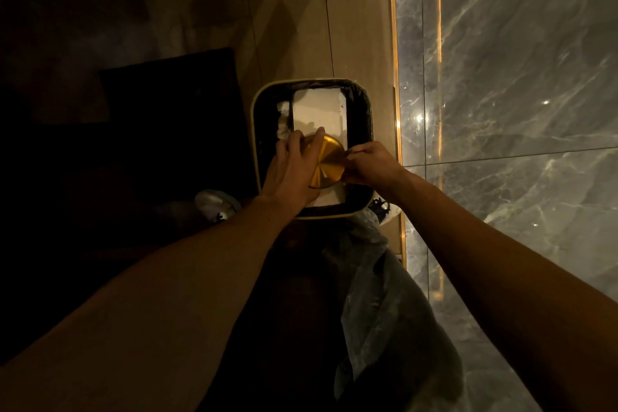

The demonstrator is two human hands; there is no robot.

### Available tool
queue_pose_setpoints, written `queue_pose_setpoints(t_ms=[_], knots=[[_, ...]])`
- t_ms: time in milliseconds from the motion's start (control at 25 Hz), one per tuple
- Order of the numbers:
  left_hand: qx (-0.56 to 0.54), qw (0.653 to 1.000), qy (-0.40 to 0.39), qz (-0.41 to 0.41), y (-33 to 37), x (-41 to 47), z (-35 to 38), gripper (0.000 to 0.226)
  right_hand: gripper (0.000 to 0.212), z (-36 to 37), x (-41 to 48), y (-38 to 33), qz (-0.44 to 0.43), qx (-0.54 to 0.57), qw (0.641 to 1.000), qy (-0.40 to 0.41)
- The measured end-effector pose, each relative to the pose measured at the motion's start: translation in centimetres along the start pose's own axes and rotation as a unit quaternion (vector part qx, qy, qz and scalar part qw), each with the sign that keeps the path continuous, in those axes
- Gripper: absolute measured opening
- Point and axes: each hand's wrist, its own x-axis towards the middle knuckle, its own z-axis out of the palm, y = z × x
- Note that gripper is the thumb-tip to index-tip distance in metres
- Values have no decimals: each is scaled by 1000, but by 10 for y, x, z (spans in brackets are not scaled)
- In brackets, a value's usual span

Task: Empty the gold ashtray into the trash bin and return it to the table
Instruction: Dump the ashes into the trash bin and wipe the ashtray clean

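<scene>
Reaching up from the bottom of the frame, two bare forearms, converging at centre over a rounded-rectangular trash bin with a pale gold-toned rim and dark liner [254, 130]. Below them, dark trousers and a grey garment, hard to make out in the dim light; pale shoe showing at centre left.

Holding the round, brushed-gold metal ashtray [329, 162] tipped over above the bin's opening, smooth underside facing the camera. Left hand [294, 167] spreading flat against the ashtray's left side, fingers [316, 140] stretched up along its edge. Right hand [369, 162] curling narrowly, pinching the right rim between thumb and fingertips. Both hands touching the ashtray; nothing else supporting it.

Lying inside the bin, a white flat box-like piece [319, 110] and crumpled white paper beside it at the left. Whether any ash is falling, impossible to tell.

Judging by the polished sheen: rigid metal, probably fairly light, certainly slick under dry fingers and not fragile, though liable to dent or clatter if dropped into the bin. Best gripping at opposite points on the rim, as now, rather than pressing on the smooth domed underside, where fingers are likely to slide. Turning it upright before carrying, and keeping one thumb hooked over the lip.

Running down the right of the frame, grey veined marble wall panels with a lit gold strip; tan wooden flooring at upper centre. Table not identifiable in this view.
</scene>
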Motion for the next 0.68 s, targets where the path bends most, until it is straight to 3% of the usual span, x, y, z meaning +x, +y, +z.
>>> queue_pose_setpoints(t_ms=[120, 240, 400, 480, 600, 680], knots=[[-3, 1000, 11, -20, 2, 3, 2, 109, 26, 0, -2, 2, -5, 9, 1000, -9], [-42, 997, 11, -62, 3, 5, 2, 110, 28, 8, -12, 6, -130, -182, 974, 25], [-104, 993, 23, -51, 1, 3, 1, 107, 64, 18, -27, 23, -383, -432, 810, 100], [-135, 989, 33, -57, -2, 5, -1, 107, 74, 14, -21, 27, -407, -510, 752, 94], [-150, 987, 40, -46, -4, 8, -5, 108, 75, 9, -13, 32, -379, -607, 696, 50], [-140, 988, 40, -44, -4, 9, -6, 107, 75, 8, -12, 34, -366, -634, 679, 46]])
